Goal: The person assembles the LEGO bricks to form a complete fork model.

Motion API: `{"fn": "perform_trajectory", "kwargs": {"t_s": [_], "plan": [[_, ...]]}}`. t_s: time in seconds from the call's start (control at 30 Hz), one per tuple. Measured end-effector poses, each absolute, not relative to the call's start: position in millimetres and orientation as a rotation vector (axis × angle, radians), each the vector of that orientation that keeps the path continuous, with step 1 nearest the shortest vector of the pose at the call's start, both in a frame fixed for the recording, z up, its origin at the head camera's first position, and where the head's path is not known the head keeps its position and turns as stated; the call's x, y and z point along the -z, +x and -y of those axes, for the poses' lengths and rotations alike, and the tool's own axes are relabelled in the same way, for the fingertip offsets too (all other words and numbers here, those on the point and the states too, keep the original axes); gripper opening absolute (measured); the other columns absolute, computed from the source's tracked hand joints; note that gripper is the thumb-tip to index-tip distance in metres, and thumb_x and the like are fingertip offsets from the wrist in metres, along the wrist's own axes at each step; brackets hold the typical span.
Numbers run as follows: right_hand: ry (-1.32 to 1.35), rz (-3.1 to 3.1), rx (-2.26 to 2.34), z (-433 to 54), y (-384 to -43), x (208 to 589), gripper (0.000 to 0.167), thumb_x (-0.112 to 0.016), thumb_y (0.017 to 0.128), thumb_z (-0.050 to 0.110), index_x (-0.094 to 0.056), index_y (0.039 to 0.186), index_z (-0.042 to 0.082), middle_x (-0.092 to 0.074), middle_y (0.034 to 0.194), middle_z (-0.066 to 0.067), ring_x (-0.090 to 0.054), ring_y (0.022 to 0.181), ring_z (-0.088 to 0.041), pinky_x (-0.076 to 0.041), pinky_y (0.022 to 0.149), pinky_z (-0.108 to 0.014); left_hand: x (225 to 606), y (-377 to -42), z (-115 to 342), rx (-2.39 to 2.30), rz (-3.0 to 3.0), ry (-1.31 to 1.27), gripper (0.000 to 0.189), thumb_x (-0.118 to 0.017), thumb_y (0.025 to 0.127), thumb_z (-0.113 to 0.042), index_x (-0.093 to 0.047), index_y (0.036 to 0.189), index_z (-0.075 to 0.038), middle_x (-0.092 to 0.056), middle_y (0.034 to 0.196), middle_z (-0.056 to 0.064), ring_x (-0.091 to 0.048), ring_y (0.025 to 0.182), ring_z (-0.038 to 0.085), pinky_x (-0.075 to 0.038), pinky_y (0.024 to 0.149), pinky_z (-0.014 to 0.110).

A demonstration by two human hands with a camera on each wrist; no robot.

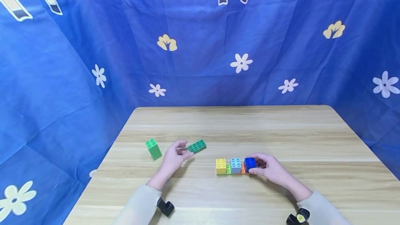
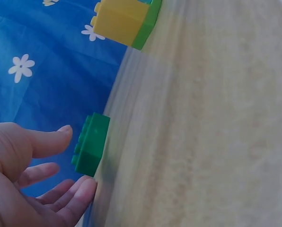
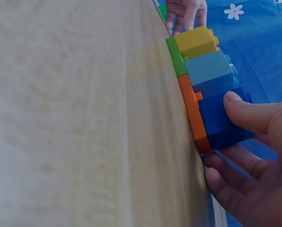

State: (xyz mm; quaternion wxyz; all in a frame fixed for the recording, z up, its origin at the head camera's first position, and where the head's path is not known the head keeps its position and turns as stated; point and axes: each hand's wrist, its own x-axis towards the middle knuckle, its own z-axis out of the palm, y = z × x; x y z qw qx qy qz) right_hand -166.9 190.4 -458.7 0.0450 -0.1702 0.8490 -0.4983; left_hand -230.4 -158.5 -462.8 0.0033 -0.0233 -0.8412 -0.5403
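My right hand (image 1: 271,170) holds a dark blue block (image 3: 226,119), thumb on its near face and fingers behind. That block sits at the right end of an orange brick (image 3: 194,113), which lies end to end with a light green brick (image 3: 177,56). A light blue block (image 1: 235,165) stands across the middle, and a yellow block (image 1: 221,166) on the left end. Beside a flat dark green brick (image 1: 197,146), my left hand (image 1: 173,157) has its thumb and fingers spread apart, with the brick just beyond the fingertips in the left wrist view.
A tall bright green block (image 1: 153,149) stands upright left of the left hand. Everything rests on a wood-grain table (image 1: 250,124). A blue patterned cloth (image 1: 200,44) hangs behind the table and along its sides.
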Motion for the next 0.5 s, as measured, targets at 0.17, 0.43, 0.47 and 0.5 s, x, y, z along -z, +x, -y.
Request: {"fn": "perform_trajectory", "kwargs": {"t_s": [0.17, 0.43, 0.47, 0.5], "plan": [[-0.51, -2.604, 1.505, -194, -172, 469, 0.036, -0.071, 0.081, 0.014, -0.061, 0.115, 0.006, -0.063, 0.099, -0.008, -0.059, 0.087, -0.023, -0.052, 0.073, -0.027, 465, -235, 157, 1.677, 2.636, -0.075, 0.053, -0.077, 0.074, -0.014, -0.057, 0.122, -0.004, -0.058, 0.117, 0.013, -0.059, 0.092, 0.022, -0.054, 0.073, 0.031], [-0.514, -2.589, 1.537, -197, -173, 474, 0.038, -0.073, 0.08, 0.025, -0.062, 0.114, 0.011, -0.064, 0.099, -0.004, -0.059, 0.087, -0.018, -0.052, 0.073, -0.026, 466, -240, 155, 1.632, 2.677, -0.121, 0.049, -0.077, 0.075, -0.012, -0.058, 0.12, -0.002, -0.06, 0.109, 0.01, -0.058, 0.089, 0.021, -0.053, 0.068, 0.029], [-0.51, -2.592, 1.535, -196, -173, 474, 0.038, -0.073, 0.08, 0.025, -0.062, 0.114, 0.011, -0.064, 0.099, -0.004, -0.059, 0.087, -0.018, -0.052, 0.073, -0.027, 467, -240, 155, 1.63, 2.679, -0.125, 0.049, -0.076, 0.075, -0.011, -0.058, 0.119, -0.002, -0.06, 0.108, 0.009, -0.058, 0.088, 0.021, -0.053, 0.067, 0.028], [-0.509, -2.595, 1.529, -196, -173, 474, 0.038, -0.073, 0.08, 0.026, -0.062, 0.114, 0.012, -0.064, 0.099, -0.004, -0.059, 0.087, -0.018, -0.052, 0.073, -0.027, 467, -240, 155, 1.625, 2.68, -0.127, 0.049, -0.077, 0.074, -0.011, -0.059, 0.119, -0.002, -0.06, 0.107, 0.009, -0.058, 0.088, 0.02, -0.053, 0.067, 0.028]]}}
